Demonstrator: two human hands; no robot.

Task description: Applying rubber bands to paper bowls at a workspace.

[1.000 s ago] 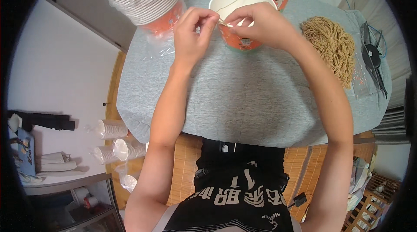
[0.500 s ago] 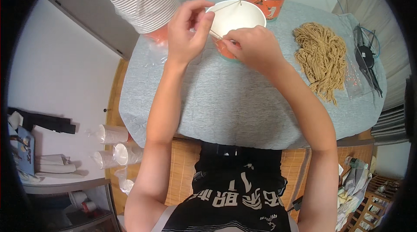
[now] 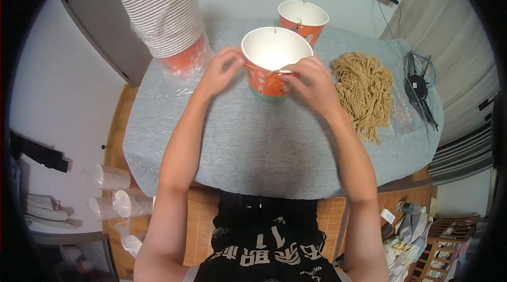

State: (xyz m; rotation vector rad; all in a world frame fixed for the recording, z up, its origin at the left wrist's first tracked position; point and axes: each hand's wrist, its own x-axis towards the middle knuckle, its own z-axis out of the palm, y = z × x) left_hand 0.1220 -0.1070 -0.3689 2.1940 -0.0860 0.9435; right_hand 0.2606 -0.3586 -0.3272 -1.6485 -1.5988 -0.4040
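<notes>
Orange paper bucket (image 3: 272,68), white inside and empty, stands upright on the grey cloth-covered table (image 3: 253,150), and everything else is placed from it. Nearest the viewer, both bare forearms rise from the lower edge toward it. The left hand (image 3: 219,73) lies against the bucket's left side, its fingers curled at the rim; whether they pinch anything there cannot be told. The right hand (image 3: 311,84) rests against the bucket's right front, thumb and forefinger closed together on a thin string or wire handle (image 3: 274,72) that runs along the near edge of the rim. To the right of the bucket, just past the right hand, a heap of tan cord-like strands (image 3: 364,89) spreads over the cloth. Farther right again, by the table's edge, lies a clear plastic bag (image 3: 401,115) and a dark tangle of wire pieces (image 3: 420,89). Left of the bucket and a little beyond it, a tall stack of the same buckets (image 3: 161,10) in a clear plastic sleeve leans toward the camera. Behind the bucket, near the far edge, a second orange bucket (image 3: 303,20) stands upright, well apart from both hands.
</notes>
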